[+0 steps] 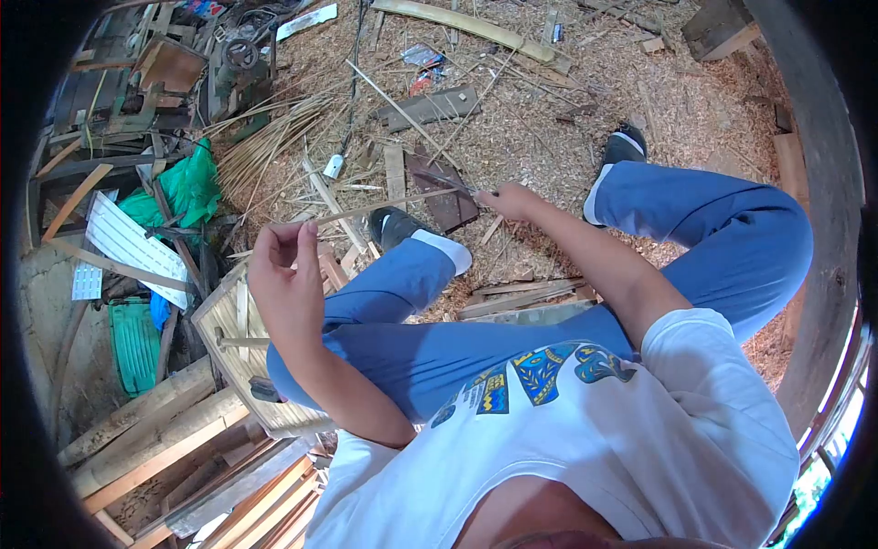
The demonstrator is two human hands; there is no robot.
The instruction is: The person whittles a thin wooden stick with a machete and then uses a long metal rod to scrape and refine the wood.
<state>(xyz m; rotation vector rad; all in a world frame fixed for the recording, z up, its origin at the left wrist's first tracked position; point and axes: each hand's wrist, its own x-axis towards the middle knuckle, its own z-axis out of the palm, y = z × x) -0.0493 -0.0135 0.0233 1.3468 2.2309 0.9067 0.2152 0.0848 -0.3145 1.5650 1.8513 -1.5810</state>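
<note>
While left hand (285, 265) pinches pale strip (384, 206) | tool (472, 191) in right hand (512, 201) indistinct

Room above shavings (554, 137), thin strip (416, 199) across

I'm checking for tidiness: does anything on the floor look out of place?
Yes: a white fitting on a dark cord lies amid wood shavings, beyond the thin strip; it looks electrical, so lying there seems odd.

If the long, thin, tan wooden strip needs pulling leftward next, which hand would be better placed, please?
Likely the left hand: it pinches the left part of the strip, while the right hand sits toward the other end.
</note>
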